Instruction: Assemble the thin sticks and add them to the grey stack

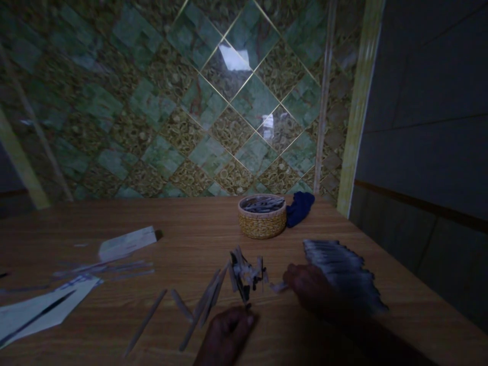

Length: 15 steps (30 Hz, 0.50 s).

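Right hand (307, 286) ahead of left hand (227, 331)

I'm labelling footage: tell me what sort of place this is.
Indoors, perhaps a home or small workroom: a green-and-brown, diamond-tiled wall behind a brown wood-grain table strewn with thin, flat greyish strips.

Shows smooth wood grain with a faint sheen on the worktop (190, 223), coarse rough weave on the basket (262, 224) and soft, matt cloth in the dark blue bundle (299, 207). Gleams glossy, like polished stone, on the tiled wall (229, 127). Looks flat and papery on the white sheet (63, 312), but too blurred to tell paper from plastic on the pale strip (279, 287)
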Each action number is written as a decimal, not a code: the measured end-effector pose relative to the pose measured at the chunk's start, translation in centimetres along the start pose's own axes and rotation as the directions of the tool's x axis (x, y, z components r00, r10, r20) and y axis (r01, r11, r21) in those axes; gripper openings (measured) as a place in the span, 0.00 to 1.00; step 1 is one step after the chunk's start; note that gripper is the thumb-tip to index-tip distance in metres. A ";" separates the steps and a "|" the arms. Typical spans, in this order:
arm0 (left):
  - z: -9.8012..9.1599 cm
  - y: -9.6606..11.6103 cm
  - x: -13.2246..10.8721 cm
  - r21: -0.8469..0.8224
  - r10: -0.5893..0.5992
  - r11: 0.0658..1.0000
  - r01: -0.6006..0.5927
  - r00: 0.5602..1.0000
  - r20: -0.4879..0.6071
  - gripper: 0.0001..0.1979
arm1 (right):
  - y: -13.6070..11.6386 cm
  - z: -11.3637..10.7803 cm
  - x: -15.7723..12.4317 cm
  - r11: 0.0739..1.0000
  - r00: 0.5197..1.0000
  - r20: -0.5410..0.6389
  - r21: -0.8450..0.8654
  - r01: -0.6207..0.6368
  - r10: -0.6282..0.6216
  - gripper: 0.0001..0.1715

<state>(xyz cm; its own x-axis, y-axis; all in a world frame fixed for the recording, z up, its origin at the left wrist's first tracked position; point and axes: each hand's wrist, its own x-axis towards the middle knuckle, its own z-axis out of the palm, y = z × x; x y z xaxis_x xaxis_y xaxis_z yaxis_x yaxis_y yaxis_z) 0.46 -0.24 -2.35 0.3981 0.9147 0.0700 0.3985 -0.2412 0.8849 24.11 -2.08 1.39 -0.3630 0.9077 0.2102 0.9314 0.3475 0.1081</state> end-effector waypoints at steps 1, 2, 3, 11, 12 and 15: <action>0.0 0.0 0.0 0.013 0.010 1.000 -0.010 1.000 0.005 0.23 | 1.3 -0.5 -0.7 1.000 0.999 0.021 -0.001 -0.029 0.029 0.16; 0.1 -0.1 0.0 0.025 0.022 0.999 -0.022 1.000 0.010 0.22 | 2.5 -1.0 -1.5 0.997 0.996 0.034 -0.011 -0.079 0.079 0.16; 0.1 -0.2 0.0 0.031 0.034 0.999 -0.034 0.999 0.018 0.21 | 3.8 -1.4 -2.3 0.990 0.989 0.059 -0.026 -0.137 0.139 0.16; 0.3 -0.6 0.0 0.060 0.062 0.996 -0.065 0.997 0.045 0.19 | 9.7 -1.7 -6.4 0.937 0.925 0.157 -0.105 -0.332 0.346 0.19; 0.3 -0.6 0.0 0.055 0.066 0.996 -0.069 0.997 0.045 0.19 | 9.9 -1.4 -6.6 0.935 0.921 0.166 -0.107 -0.340 0.353 0.19; 0.3 -0.4 -0.1 0.039 0.077 0.996 -0.079 0.996 0.034 0.18 | 10.2 -0.2 -7.1 0.932 0.919 0.157 -0.078 -0.353 0.361 0.20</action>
<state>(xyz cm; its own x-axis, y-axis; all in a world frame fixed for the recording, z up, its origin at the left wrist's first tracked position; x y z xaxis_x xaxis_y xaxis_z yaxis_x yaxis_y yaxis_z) 0.52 -0.36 -2.89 0.4553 0.8818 0.1229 0.3979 -0.3250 0.8579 36.16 -4.98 1.17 0.0069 0.9968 0.0797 0.9947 -0.0151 0.1021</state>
